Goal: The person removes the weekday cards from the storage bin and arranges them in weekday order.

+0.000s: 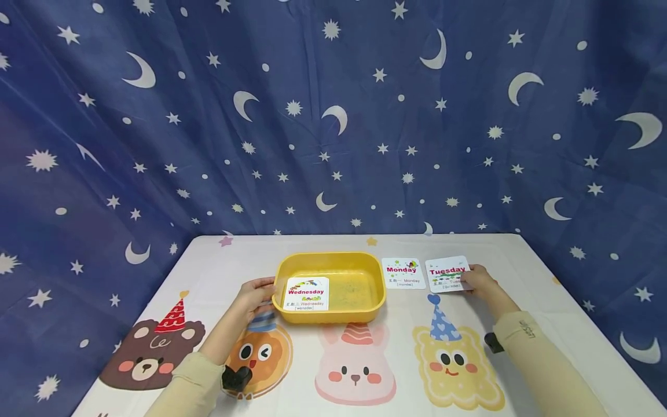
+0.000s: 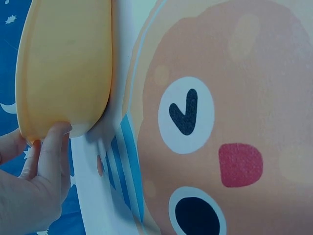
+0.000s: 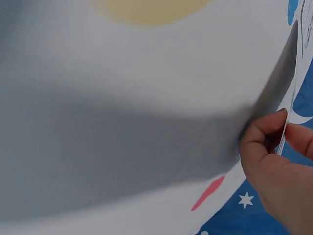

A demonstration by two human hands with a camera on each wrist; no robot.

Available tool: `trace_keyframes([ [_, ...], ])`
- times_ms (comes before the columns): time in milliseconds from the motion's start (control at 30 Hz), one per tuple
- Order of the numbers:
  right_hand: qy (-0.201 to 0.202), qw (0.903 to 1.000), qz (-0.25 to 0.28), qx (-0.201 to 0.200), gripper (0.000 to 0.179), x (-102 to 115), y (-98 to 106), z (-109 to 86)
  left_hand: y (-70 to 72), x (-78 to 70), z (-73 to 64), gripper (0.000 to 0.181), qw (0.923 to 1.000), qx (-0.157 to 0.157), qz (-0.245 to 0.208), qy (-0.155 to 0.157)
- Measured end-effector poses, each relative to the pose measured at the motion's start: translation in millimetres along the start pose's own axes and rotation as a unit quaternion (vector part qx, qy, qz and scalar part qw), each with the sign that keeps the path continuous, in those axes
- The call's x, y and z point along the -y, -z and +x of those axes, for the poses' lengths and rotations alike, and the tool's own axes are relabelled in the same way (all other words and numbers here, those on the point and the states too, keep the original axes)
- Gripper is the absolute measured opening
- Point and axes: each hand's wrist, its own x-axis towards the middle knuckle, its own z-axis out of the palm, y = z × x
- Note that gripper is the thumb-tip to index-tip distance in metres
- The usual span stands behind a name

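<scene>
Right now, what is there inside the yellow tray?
The Wednesday card is in the left part of the yellow tray. Anything beneath that card is covered and cannot be seen.

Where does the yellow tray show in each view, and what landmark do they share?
Head: yellow tray below centre, left hand gripping its left end.
Left wrist: upper left, cut off by the top edge.
Right wrist: not in it.
Shared landmark: blue moon-and-star curtain, in all three.

Tilted Tuesday card [image 1: 444,274], Monday card [image 1: 403,274] beside yellow tray [image 1: 355,292], Wednesday card [image 1: 306,296] inside
</scene>
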Motion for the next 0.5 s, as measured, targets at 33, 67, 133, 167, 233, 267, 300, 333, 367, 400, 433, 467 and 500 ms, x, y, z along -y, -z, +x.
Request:
trace_keyframes([
  [33, -0.006, 0.9999, -0.004, -0.009, 0.065, -0.9, -1.7, 3.7, -0.1, 0.5, -0.5, 0.041, 1.0000, -0.001, -0.001, 0.001],
  [67, -0.011, 0.9996, -0.011, -0.022, 0.065, -1.2, -3.7, 6.8, 0.0, 0.7, -0.8, 0.041, 1.0000, -0.001, 0.000, -0.001],
  [133, -0.011, 0.9979, -0.040, -0.050, 0.064, -0.6, -8.0, 11.1, 0.5, 0.2, -1.1, 0.042, 1.0000, 0.002, 0.000, -0.004],
  [167, -0.010, 0.9959, -0.060, -0.068, 0.064, 0.1, -10.2, 12.2, 0.6, -0.3, -1.0, 0.042, 1.0000, 0.000, -0.003, -0.005],
  [233, 0.001, 0.9882, -0.111, -0.105, 0.059, 2.5, -14.5, 13.1, 0.9, -1.4, -0.9, 0.042, 1.0000, 0.001, -0.004, -0.008],
  [267, 0.010, 0.9832, -0.137, -0.121, 0.057, 3.4, -16.1, 13.2, 1.1, -1.8, -0.7, 0.043, 0.9999, 0.002, -0.004, -0.010],
  [300, 0.018, 0.9773, -0.162, -0.136, 0.055, 4.1, -17.7, 12.8, 1.1, -2.2, -0.8, 0.042, 0.9999, 0.001, -0.004, -0.010],
  [333, 0.023, 0.9702, -0.189, -0.150, 0.052, 4.6, -19.1, 12.3, 1.0, -2.0, -0.6, 0.042, 0.9999, 0.002, -0.006, -0.011],
  [367, 0.022, 0.9653, -0.205, -0.160, 0.050, 4.7, -20.2, 12.0, 0.8, -1.7, -0.7, 0.042, 0.9999, 0.001, -0.005, -0.011],
  [400, 0.024, 0.9602, -0.221, -0.168, 0.048, 4.8, -21.3, 11.2, 0.6, -1.5, -1.2, 0.042, 0.9999, 0.003, -0.004, -0.010],
  [433, 0.023, 0.9573, -0.231, -0.173, 0.047, 4.5, -22.5, 10.6, 0.4, -0.7, -1.2, 0.042, 1.0000, 0.001, -0.003, -0.009],
  [467, 0.021, 0.9535, -0.242, -0.178, 0.046, 4.7, -23.6, 9.9, 0.2, -0.1, -1.4, 0.042, 1.0000, 0.002, -0.003, -0.009],
  [500, 0.016, 0.9507, -0.251, -0.181, 0.046, 4.9, -24.8, 9.3, -0.1, 0.7, -1.5, 0.042, 1.0000, 0.001, -0.002, -0.007],
])
